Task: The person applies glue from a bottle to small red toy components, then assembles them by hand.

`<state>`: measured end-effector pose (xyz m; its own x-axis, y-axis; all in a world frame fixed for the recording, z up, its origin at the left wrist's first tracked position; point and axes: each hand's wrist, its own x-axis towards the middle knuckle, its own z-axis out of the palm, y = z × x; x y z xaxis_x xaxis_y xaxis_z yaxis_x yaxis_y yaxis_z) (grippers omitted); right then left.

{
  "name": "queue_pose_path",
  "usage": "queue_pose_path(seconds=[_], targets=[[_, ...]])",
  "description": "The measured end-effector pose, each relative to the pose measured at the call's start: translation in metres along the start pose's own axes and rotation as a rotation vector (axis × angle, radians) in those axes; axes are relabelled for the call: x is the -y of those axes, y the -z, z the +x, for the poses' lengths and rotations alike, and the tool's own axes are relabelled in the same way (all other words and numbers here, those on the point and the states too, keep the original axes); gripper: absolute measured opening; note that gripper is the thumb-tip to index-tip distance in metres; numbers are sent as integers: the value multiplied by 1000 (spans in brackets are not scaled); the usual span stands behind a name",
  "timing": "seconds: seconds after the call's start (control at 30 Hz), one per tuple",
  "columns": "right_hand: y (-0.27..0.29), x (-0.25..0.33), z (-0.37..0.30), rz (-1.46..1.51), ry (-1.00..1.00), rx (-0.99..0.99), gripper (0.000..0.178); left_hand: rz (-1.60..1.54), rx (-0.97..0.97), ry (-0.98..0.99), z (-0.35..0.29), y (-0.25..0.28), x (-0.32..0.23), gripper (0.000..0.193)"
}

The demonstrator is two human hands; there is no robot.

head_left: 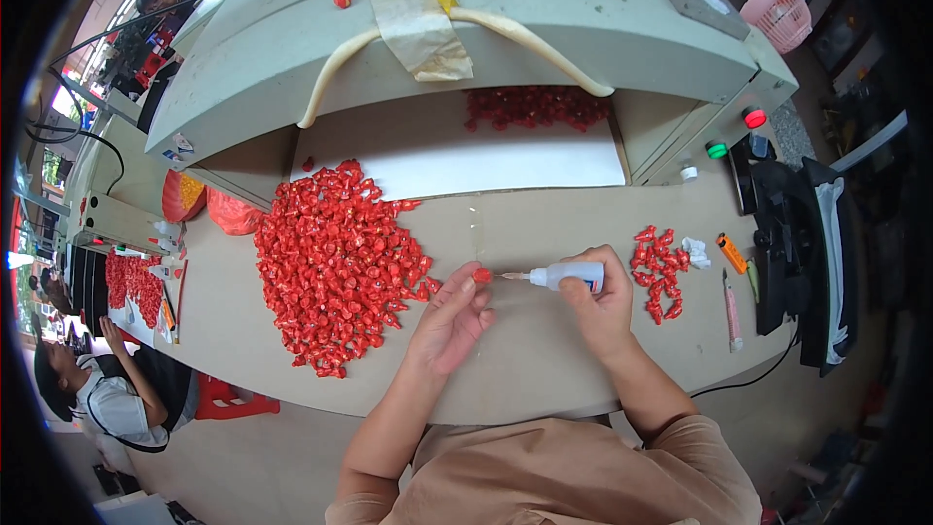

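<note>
Between the thumb and fingers of my left hand (454, 317) is a small red plastic piece (482, 275). My right hand (604, 303) grips a white squeeze bottle (564, 275) lying nearly level, its thin nozzle (515, 275) pointing left at the red piece. The tip is at or very near the piece; whether they touch I cannot tell. Left of my left hand spreads a large heap of similar red pieces (335, 267). A smaller group of red pieces (658, 274) lies to the right of my right hand.
A grey hooded cabinet (466, 49) stands at the table's back, with more red pieces (539, 107) inside. On the right lie a crumpled tissue (696, 253), an orange lighter-like object (732, 254), a pink tube (732, 311) and a black device (777, 253). Another person (126, 379) sits at far left.
</note>
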<state>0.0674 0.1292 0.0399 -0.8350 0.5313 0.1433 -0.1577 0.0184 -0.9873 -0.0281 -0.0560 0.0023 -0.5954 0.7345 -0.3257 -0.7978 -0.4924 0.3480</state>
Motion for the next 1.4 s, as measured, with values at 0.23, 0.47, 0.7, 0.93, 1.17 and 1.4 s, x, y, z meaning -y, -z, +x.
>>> queue_pose_path(seconds=[0.23,0.47,0.7,0.93,1.17,1.4], targets=[[-2,-20,31,174,-217,188,25,-63,12,0,-2,3,2,22],[-23,-24,113,-227,-176,212,17,-98,52,-38,-3,0,-13,21],[-48,-54,204,-958,483,102,24,-126,28,-75,-8,-1,-19,17],[-38,-69,210,-1118,391,125,29,-150,79,-79,0,5,-14,15],[-41,9,84,-302,-178,264,21,-141,42,-60,-4,6,-15,22],[-31,15,16,-70,-266,217,17,91,-21,-40,-4,0,-5,23]])
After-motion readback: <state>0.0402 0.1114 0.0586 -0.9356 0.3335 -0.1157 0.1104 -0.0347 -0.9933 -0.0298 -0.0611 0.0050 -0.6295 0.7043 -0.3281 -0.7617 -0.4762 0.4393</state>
